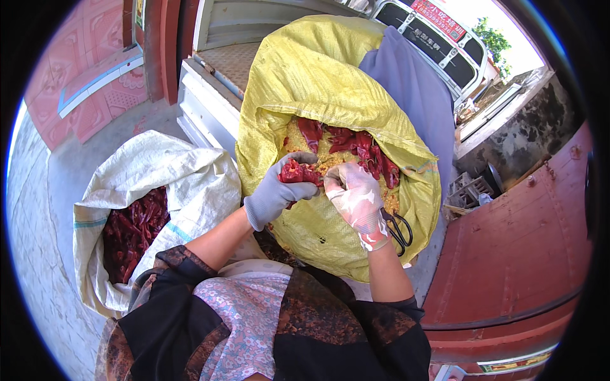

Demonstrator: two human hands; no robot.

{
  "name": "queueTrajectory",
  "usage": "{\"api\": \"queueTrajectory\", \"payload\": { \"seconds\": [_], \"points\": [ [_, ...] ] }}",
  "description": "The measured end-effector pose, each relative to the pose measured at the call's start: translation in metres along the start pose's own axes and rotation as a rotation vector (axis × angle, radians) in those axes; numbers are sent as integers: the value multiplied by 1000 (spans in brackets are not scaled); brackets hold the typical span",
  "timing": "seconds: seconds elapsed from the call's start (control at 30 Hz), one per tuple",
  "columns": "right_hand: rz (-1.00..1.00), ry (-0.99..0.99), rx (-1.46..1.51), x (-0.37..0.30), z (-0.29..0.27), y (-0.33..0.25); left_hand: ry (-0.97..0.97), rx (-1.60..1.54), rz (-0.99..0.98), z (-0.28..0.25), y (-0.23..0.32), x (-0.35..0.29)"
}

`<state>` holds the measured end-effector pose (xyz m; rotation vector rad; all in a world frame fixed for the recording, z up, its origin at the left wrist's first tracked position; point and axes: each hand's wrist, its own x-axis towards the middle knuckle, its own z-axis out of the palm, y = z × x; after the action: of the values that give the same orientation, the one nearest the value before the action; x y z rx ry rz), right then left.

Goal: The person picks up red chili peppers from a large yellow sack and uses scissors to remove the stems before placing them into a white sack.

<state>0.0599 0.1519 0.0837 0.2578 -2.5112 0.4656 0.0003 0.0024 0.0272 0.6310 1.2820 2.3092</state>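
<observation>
Yellow sacking (305,76) is lying below our grip: left hand (279,195) clasping red pepper (296,171), right hand (354,195) pinching, contents hidden; tugging could be tearing it.

Left fingers (304,190) kinda cover part of the red chili (293,170), and can't see the black scissors' (410,235) blades below the right fingers (335,184).
</observation>
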Motion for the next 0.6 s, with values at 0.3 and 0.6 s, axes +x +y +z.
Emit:
{"api": "queueTrajectory", "payload": {
  "seconds": [0.3, 0.6],
  "points": [
    [-149, 109, 170, -12, 13, 5, 38, -13, -123, 2, -9, 0],
    [-142, 223, 86, -17, 20, 7, -119, -152, -13, 3, -27, 8]
  ]
}}
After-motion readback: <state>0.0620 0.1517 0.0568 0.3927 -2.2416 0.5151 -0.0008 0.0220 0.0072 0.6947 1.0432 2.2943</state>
